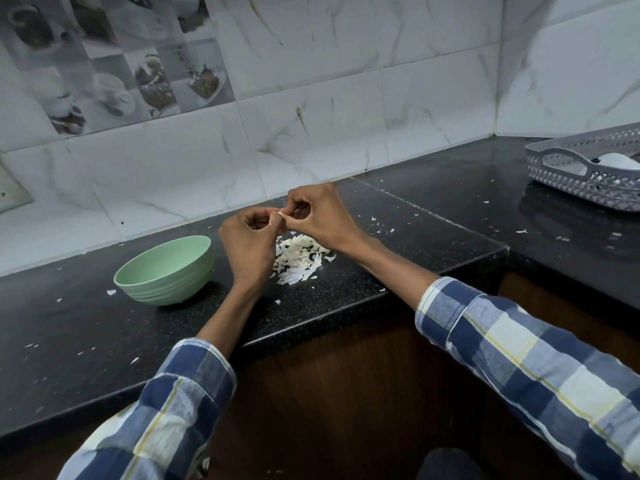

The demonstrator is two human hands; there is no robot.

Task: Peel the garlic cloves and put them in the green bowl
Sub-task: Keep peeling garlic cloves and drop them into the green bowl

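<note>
Garlic clove [280, 214] sits pinched between both hands above the tabletop [398, 237]: left hand [250, 241] steadies it in a curled grip, right hand [320, 213] picks at skin so scraps drop onto the peel pile [299, 259]. Green bowl [166, 270] waits just left, within easy reach.

bowl [166, 271]: pale green | counter [433, 209]: speckled black | sleeves [519, 351]: blue-white plaid | basket [588, 174]: grey lattice

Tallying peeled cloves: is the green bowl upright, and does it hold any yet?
Upright: the green bowl sits on its base on the black counter, rim up. Contents: cannot tell; only its inner far wall shows.
</note>
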